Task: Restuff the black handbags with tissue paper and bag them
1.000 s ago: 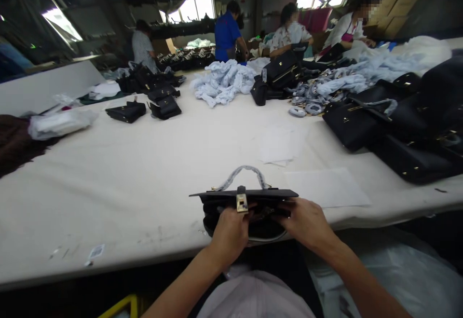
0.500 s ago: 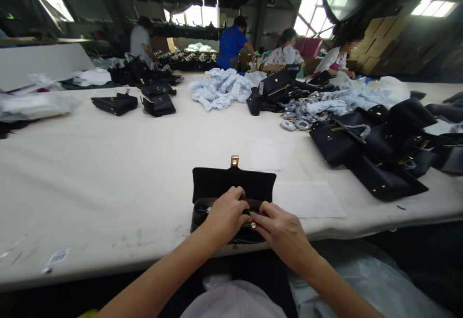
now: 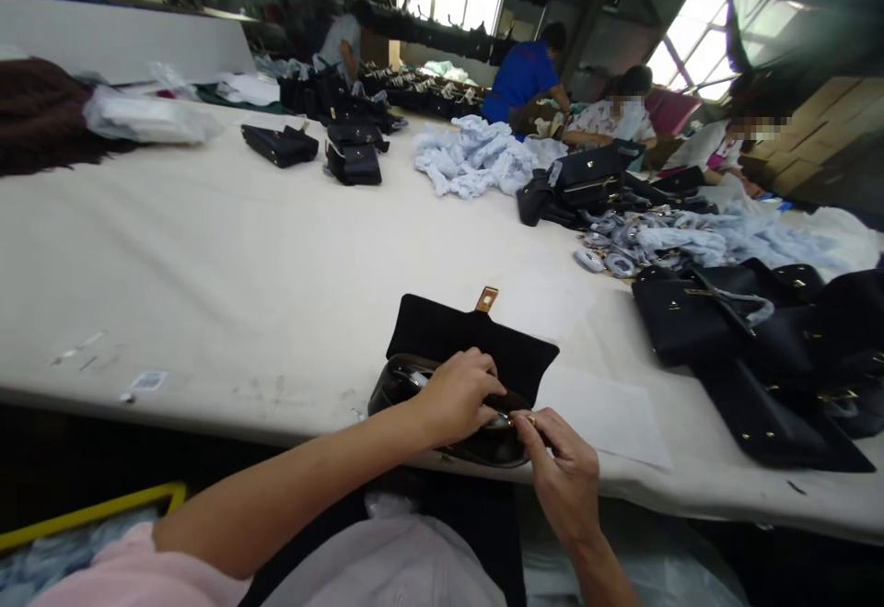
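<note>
A black handbag [image 3: 473,335] lies at the table's near edge, its flap turned back and a gold clasp plate [image 3: 487,299] at the flap's tip. Over the bag's mouth is my left hand [image 3: 461,397], its fingers curled down and closed at the inner edge; what they grip is mostly hidden. My right hand [image 3: 563,460], at the mouth's right end, pinches a small shiny metal piece [image 3: 506,419] by the bag's opening. Whether this is a zip pull is too small to tell. Something pale shows inside the bag on the left.
White paper sheets [image 3: 608,415] lie right of the bag. Black bags [image 3: 725,335] are piled farther right, near wrapped straps [image 3: 622,252] and pale blue wrapping [image 3: 476,156]. More black bags [image 3: 280,145] lie at the back left. Several people work across the table [image 3: 227,248].
The view has swung left and tilted. My right hand has drawn away from my left toward the bag's right end, and its fingers now pinch. The bag sits slightly turned.
</note>
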`<state>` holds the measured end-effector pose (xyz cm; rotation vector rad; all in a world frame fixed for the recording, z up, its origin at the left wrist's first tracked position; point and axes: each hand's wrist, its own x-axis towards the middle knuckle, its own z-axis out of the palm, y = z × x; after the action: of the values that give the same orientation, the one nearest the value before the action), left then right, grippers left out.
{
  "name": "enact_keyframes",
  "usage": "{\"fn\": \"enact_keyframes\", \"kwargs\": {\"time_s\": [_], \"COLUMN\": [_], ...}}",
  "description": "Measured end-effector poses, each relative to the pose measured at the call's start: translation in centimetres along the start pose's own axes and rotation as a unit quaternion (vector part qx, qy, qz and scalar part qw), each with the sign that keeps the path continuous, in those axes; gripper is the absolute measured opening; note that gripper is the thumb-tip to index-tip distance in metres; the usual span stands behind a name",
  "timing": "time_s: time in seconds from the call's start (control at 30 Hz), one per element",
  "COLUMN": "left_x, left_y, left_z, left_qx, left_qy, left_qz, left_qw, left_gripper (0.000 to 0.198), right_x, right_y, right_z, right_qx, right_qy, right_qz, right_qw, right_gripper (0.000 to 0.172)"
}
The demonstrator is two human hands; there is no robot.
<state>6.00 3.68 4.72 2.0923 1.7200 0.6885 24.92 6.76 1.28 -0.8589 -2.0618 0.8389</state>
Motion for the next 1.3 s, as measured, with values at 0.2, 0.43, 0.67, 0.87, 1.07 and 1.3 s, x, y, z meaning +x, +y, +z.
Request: {"fn": "enact_keyframes", "kwargs": {"time_s": [0.2,0.43,0.67,0.87,1.07,1.3], "left_x": [0.8,-1.1,-0.8,-1.2,-2.7,-6.0], "left_y": [-0.4,0.5,1.8,3.0,3.3,-0.2], "left_z": [1.0,1.3,1.8,3.7,3.9,0.7], "left_qx": [0.071,-0.02,-0.169,-0.044,0.087,0.113], "left_qy": [-0.011,0.048,-0.024,0.075,0.142,0.233], "left_qz": [-0.008,0.06,-0.031,-0.06,-0.033,-0.192], "left_qw": [0.997,0.997,0.985,0.994,0.986,0.947], "left_gripper": [0.005,0.018,0.013,0.009,0.018,0.03], "right_x": [-0.4,0.2,-0.5,-1.3,-0.2,0.8], "right_y": [0.4,0.0,0.1,0.5,0.2,-0.1], "right_z": [0.7,0.2,0.3,-1.1,-2.0,-2.6], "right_qx": [0.028,0.04,0.071,-0.106,-0.236,-0.229], "right_qy": [0.024,-0.031,0.023,-0.011,-0.111,-0.168], "right_qz": [0.008,0.042,0.013,-0.074,-0.011,0.024], "right_qw": [0.999,0.998,0.997,0.992,0.965,0.958], "right_gripper": [0.015,0.014,0.006,0.024,0.009,0.008]}}
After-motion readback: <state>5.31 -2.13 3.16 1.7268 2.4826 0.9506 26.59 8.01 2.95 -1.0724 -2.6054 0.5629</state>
